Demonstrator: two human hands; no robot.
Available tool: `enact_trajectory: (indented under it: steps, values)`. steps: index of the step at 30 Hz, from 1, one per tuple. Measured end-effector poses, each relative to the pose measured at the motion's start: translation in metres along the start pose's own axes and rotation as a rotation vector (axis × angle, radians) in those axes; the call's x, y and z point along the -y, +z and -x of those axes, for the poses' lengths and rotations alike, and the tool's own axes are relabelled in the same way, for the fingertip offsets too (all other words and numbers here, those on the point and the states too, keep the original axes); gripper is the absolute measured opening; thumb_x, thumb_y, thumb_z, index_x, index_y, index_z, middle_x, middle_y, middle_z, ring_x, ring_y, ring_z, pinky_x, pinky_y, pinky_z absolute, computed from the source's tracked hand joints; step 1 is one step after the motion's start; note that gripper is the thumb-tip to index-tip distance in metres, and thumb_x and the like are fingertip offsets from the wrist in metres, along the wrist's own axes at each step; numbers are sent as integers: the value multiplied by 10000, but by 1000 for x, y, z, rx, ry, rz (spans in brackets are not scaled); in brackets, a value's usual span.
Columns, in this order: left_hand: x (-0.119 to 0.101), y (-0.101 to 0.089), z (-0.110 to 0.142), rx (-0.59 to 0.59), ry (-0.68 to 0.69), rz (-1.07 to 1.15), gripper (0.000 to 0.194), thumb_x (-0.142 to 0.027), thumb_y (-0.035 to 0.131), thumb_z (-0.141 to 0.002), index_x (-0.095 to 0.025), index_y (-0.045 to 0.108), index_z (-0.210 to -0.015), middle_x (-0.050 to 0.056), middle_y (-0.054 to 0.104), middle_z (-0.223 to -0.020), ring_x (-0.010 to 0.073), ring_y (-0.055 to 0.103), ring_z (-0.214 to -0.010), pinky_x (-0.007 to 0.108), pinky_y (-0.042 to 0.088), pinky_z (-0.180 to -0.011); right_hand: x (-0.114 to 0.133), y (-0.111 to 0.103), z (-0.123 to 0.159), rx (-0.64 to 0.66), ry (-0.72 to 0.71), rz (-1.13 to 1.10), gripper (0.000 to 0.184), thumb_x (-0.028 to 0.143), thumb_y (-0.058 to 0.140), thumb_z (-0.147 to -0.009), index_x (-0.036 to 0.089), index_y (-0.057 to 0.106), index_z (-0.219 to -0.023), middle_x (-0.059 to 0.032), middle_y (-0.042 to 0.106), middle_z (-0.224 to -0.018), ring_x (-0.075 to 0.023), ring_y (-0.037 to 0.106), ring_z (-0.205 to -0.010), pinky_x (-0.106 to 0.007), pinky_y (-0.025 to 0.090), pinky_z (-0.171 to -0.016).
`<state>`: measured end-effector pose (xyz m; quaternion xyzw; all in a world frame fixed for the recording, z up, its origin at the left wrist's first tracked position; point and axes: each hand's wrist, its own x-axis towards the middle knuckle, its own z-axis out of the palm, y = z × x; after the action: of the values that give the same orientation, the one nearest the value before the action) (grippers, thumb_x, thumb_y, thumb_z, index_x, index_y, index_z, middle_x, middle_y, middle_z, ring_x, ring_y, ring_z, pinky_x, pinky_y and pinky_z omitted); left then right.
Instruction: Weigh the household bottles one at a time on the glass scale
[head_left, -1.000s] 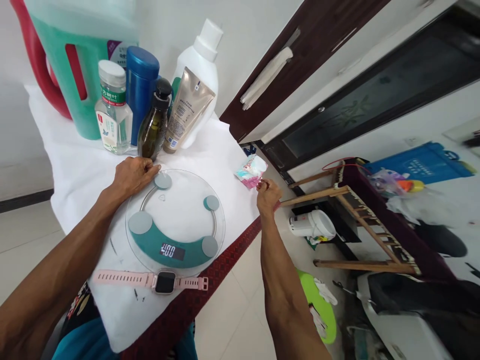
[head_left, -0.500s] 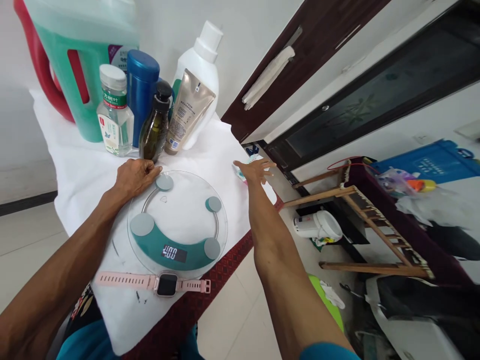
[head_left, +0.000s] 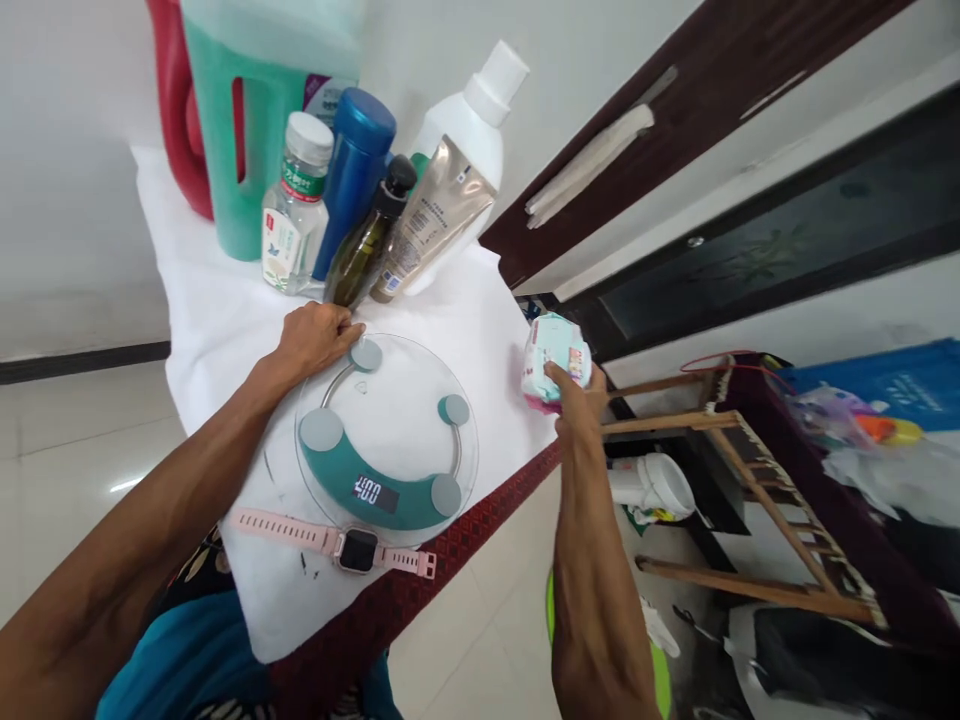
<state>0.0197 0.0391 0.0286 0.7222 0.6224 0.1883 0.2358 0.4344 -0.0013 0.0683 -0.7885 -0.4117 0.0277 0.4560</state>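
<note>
My left hand (head_left: 319, 335) rests closed on the white cloth, its thumb side against the upper left rim of a round glass scale (head_left: 397, 400). Whether its curled fingers grip anything is hidden. The scale's display is lit. A dark pump bottle (head_left: 362, 255) stands right behind that hand. At the table's right side my right hand (head_left: 581, 395) grips a white and mint soft plastic pack (head_left: 551, 345) with a pink underside, thumb on top. Along the scale's near side lies a smartwatch with a pink strap (head_left: 358, 549).
Behind the scale stand a green jug (head_left: 262, 110) with a red handle, a clear bottle (head_left: 296, 220), a blue flask (head_left: 356, 150), a beige tube (head_left: 439, 215) and a white bottle (head_left: 476, 120). A wooden rack (head_left: 739, 440) and a white bucket (head_left: 660, 485) are off to the right.
My right hand, spread out over the pack before, has closed on it, and the pack now shows raised at the table's right side. The left hand stays by the scale's rim. The whole view has shifted.
</note>
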Motion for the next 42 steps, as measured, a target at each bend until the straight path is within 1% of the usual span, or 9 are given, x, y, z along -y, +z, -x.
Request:
enact_trajectory:
  steps: [6,10,14,18,20,23,27,33,42]
  values:
    - [1,3,0,-24,-2,33,349,-427,616,-1031,-206,735,-788,124,752,-831,331,727,-896,424,477,-812,31,-35,107,375,-238,-186,999,581,1007,-684,288,654,-1571,-136,771,-1413,-361,791,-1205,-576,701,-998]
    - [2,4,-2,-9,-2,14,351,-439,595,-1043,-198,736,-831,130,745,-867,337,717,-962,426,491,-863,62,-22,164,578,-414,-109,1080,667,1001,-757,363,546,-1689,-117,757,-1456,-371,789,-1224,-633,710,-1029]
    - [4,7,-3,-3,-1,37,327,-429,602,-1057,-181,734,-889,126,727,-924,330,693,-1074,412,492,-951,69,-6,181,639,-552,-53,986,723,918,-847,379,533,-1688,-108,645,-1684,-403,662,-1525,-690,597,-1254]
    - [6,10,-5,-15,2,67,316,-430,612,-1050,-188,701,-867,104,687,-885,315,678,-1076,407,488,-971,64,-14,162,774,-472,-102,1168,853,918,-773,338,494,-1732,-153,635,-1699,-412,649,-1543,-679,587,-1251]
    - [8,11,-6,-32,16,79,323,-430,614,-1040,-198,674,-825,101,677,-850,309,682,-1034,411,496,-950,56,-17,147,726,-377,-250,1087,927,848,-789,335,566,-1656,-152,702,-1608,-384,704,-1470,-632,639,-1160]
    - [11,14,-7,-65,47,105,318,-430,627,-1020,-218,649,-784,98,667,-797,313,687,-989,419,509,-919,33,-7,130,359,-170,-444,713,910,696,-932,305,718,-1309,-85,824,-1234,-279,818,-1142,-453,688,-898]
    - [15,18,-10,-99,48,128,294,-432,674,-990,-236,632,-775,87,652,-762,328,690,-1006,424,506,-906,-9,23,132,44,90,-498,569,827,676,-956,259,661,-930,31,668,-736,-143,650,-643,-267,504,-583]
    - [17,21,-13,-105,52,138,327,-434,690,-1012,-235,604,-767,65,622,-744,303,679,-1053,397,451,-877,-32,37,140,34,162,-556,459,703,752,-929,259,634,-905,54,626,-701,-122,591,-612,-252,449,-562]
    - [6,10,-7,-75,3,61,411,-425,661,-1031,-233,545,-686,65,615,-712,248,633,-850,391,415,-804,-13,19,144,87,124,-477,518,759,724,-930,255,652,-1030,-4,718,-902,-185,710,-817,-326,566,-709]
